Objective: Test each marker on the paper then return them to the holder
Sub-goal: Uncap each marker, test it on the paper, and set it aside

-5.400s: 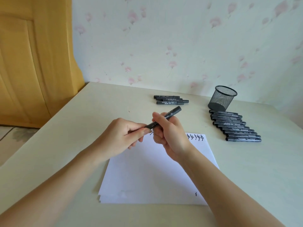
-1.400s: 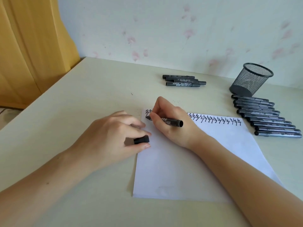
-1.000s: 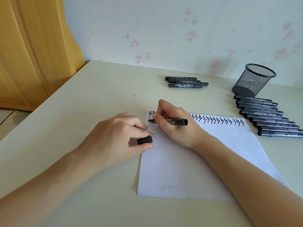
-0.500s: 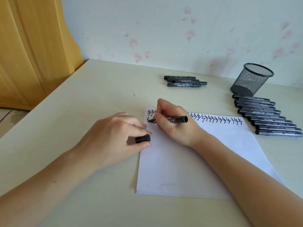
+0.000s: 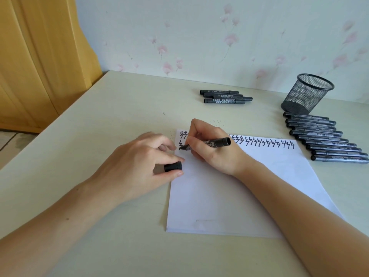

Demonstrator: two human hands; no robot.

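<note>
Marker (image 5: 216,142) gripped in right hand (image 5: 211,148), tip on paper (image 5: 229,192) (upper left corner); left hand (image 5: 137,166) pinches cap (image 5: 173,166).

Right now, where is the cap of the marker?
In the head view the cap is left of centre, pinched by the left hand at the left edge of the paper.

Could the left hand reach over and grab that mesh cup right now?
Probably not easily. The left hand pinches a marker cap, and the right hand, writing, lies between it and the mesh cup at the far right.
</note>
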